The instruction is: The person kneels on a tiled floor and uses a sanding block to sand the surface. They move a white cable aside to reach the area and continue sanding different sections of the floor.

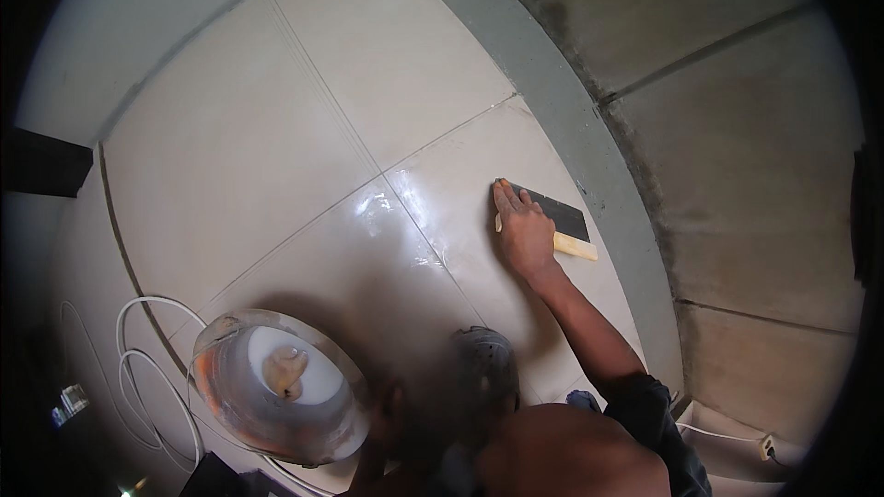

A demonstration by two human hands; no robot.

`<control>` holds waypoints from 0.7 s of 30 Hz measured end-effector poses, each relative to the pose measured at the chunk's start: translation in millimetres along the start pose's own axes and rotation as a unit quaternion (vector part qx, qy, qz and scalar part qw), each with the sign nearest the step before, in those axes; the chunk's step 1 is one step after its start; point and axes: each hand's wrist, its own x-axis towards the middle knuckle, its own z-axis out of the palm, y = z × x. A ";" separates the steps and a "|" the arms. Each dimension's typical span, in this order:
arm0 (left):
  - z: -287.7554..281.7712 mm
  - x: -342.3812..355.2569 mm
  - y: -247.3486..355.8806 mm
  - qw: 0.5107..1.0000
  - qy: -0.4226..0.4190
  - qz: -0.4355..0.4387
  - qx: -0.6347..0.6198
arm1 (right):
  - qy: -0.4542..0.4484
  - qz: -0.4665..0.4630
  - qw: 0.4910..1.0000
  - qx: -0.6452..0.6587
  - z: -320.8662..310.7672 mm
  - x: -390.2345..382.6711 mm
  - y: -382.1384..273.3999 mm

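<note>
- Head view, right hand: the right hand (pixel 523 232) reaches out to about one o'clock from the body and lies flat on a grout float (pixel 560 221), a dark rubber blade with a pale wooden handle. The fingers press down on top of the blade, held close together and not curled round the handle, so this reads as a pressing hold, not a pinch.
- The float lies on the glossy cream tile floor (pixel 276 129), close to the grey cement strip (pixel 562 101) that runs along the tiles' three o'clock edge. A grout line (pixel 414 156) crosses just at nine o'clock of the hand, with a wet sheen around the joint.
- Left hand: the left hand (pixel 391 419) sits at about seven o'clock, blurred and in shadow beside the rim of a plastic bucket (pixel 276 387). Whether it grips the rim or only rests there cannot be told.
- The bucket holds pale paste with a lump of something in it; a white cable (pixel 138 359) loops on the floor at its nine o'clock.
- What could go wrong, as a judgement: a flat palm on a slick, wet tile may let the float skid and smear grout over the face. Leaning far forward with weight near the bucket could tip it. The looped cable is a snag risk for a knee or foot.
</note>
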 end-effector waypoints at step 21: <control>12.1 -4.8 -42.6 0.992 0.051 -0.092 0.066 | -0.003 -0.137 0.991 -0.009 33.2 -2.0 -61.6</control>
